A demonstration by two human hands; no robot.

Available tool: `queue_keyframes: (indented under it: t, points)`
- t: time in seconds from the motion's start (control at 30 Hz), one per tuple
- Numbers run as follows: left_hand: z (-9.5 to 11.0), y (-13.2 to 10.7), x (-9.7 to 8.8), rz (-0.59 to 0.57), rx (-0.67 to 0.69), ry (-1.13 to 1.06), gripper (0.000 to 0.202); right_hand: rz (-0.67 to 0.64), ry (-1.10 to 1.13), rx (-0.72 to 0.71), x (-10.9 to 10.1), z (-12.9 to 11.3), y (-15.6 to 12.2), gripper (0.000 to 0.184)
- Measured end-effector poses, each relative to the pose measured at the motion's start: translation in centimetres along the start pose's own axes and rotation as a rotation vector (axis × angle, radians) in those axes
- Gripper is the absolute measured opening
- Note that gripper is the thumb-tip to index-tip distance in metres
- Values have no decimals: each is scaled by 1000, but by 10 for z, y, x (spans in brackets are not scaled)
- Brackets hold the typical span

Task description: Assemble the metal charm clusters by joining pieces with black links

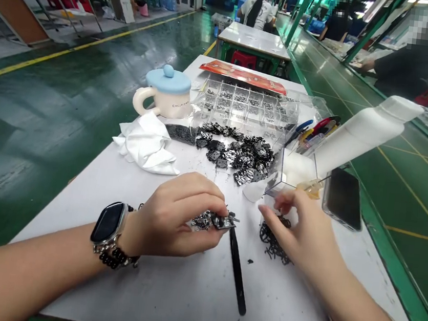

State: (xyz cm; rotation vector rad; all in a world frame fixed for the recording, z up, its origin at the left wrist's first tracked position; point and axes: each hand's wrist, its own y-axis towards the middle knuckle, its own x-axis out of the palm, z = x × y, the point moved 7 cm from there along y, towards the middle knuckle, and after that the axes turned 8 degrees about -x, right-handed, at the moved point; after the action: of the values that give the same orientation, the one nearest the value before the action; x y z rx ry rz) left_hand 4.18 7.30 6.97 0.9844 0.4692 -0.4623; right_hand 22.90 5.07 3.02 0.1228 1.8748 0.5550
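Note:
My left hand (182,216) is closed, its thumb and fingers pinching a small black-and-metal part (224,221) above the white table. Loose metallic pieces (202,220) show behind its fingers. My right hand (302,227) hovers over a pile of small black hook-like pieces (274,242), its thumb and bent fingers apart with nothing visible between them. Black tweezers (237,276) lie on the table between my hands. Farther back is a heap of black-and-silver parts (241,156).
A clear compartment tray (249,102) with small parts stands at the back. Left are a lidded mug (172,99) and crumpled tissue (146,145). Right are a white bottle (367,134), a clear pen holder (294,169) and a phone (344,198). Other people sit beyond.

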Motion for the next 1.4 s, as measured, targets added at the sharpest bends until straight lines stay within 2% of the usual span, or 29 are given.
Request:
queue_keyframes:
  t: [0.07,0.13,0.3,0.47,0.63,0.83,0.93,1.0,1.07,1.17,1.2,1.27,1.33,1.4]
  points:
    - [1,-1,2,-9,-3,-4,21,-51,48,165,12,14,0,30]
    - [1,-2,3,-18,-6,-4,20,-76,77,235,18,22,2,35]
    - [4,-2,4,-25,20,-10,18,-86,61,268,19,23,5,40]
    - [7,-3,6,-40,31,-37,19,-148,17,296,26,19,6,40]
    - [5,-4,9,-48,14,-36,18,-172,-16,289,32,18,11,33]
    - [9,-8,12,-69,106,5,16,-176,-39,293,36,20,12,30]
    - [10,-8,13,-76,134,28,16,-185,-62,296,33,19,9,31]
    - [8,-6,10,-62,141,59,17,-161,-91,287,23,16,5,36]
    - [3,-3,2,-23,131,105,17,-76,-100,221,7,7,1,34]
    - [-11,3,-14,60,74,183,17,17,22,-20,-9,-21,-3,16]
    - [-16,4,-19,88,52,208,15,-17,95,-108,-7,-32,-4,10]
    - [-26,5,-29,139,12,256,12,-185,263,-242,8,-57,-8,3]
    - [-33,5,-34,179,8,293,9,-396,403,-324,30,-83,-12,12]
    - [-35,4,-34,200,43,322,7,-529,460,-380,50,-106,-11,17]
